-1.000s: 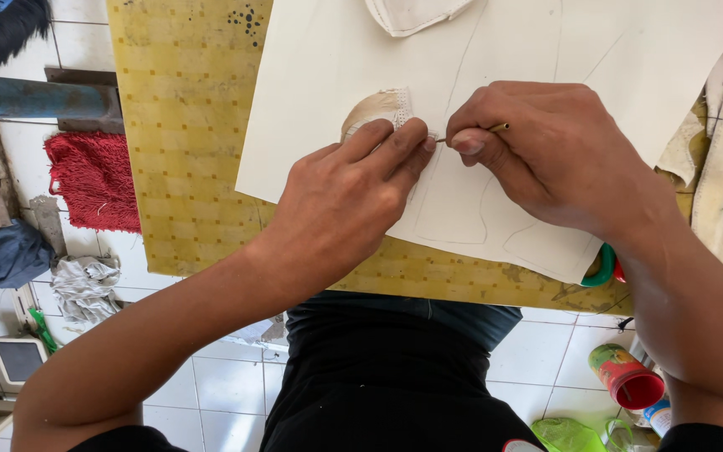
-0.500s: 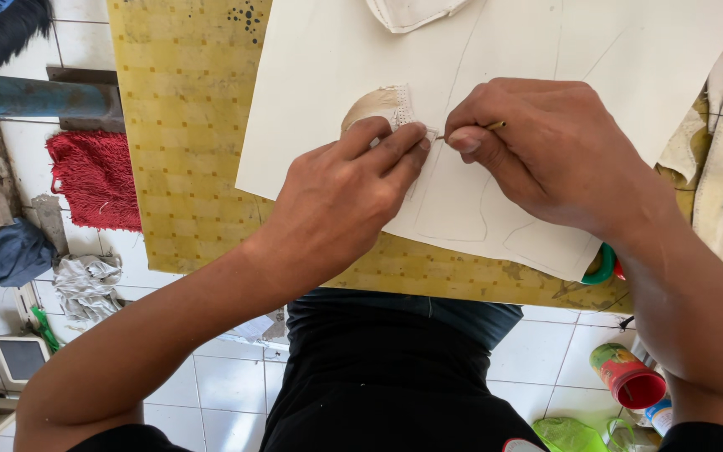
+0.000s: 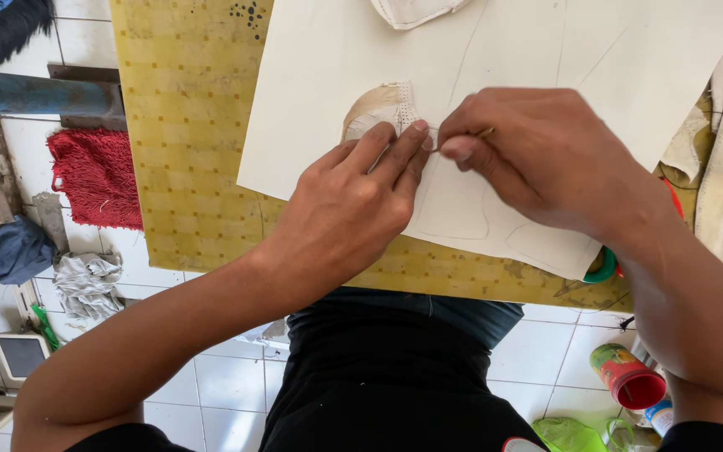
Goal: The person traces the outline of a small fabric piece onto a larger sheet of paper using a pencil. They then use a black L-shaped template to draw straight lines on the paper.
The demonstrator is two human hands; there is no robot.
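A yellow patterned tabletop [image 3: 186, 151] fills the upper part of the view from the head camera, set above a white tiled floor [image 3: 219, 377]. Across it lies a large cream sheet [image 3: 546, 75] marked with thin pencil curves, its lower edge reaching nearly to the table's near edge. The person's left hand [image 3: 345, 209] rests on the sheet with its fingers [image 3: 387, 151] stretched flat, pressing down a small beige pattern piece [image 3: 378, 109] with a perforated edge that lies on the sheet's left half. The right hand [image 3: 546, 159] meets it fingertip to fingertip, thumb and forefinger pinched tight around a slim pencil-like marking tool [image 3: 483, 132]; the tool's tip sits at the pattern piece's right edge, just beside the left fingertips. Another pale cut piece [image 3: 412, 10] lies at the top of the sheet. To the left of the table a red shaggy mat [image 3: 98, 176] and a crumpled grey rag [image 3: 85, 280] lie on the tiles near a blue pipe [image 3: 35, 94]. A small red-rimmed pot [image 3: 629, 377] stands on the floor at lower right.
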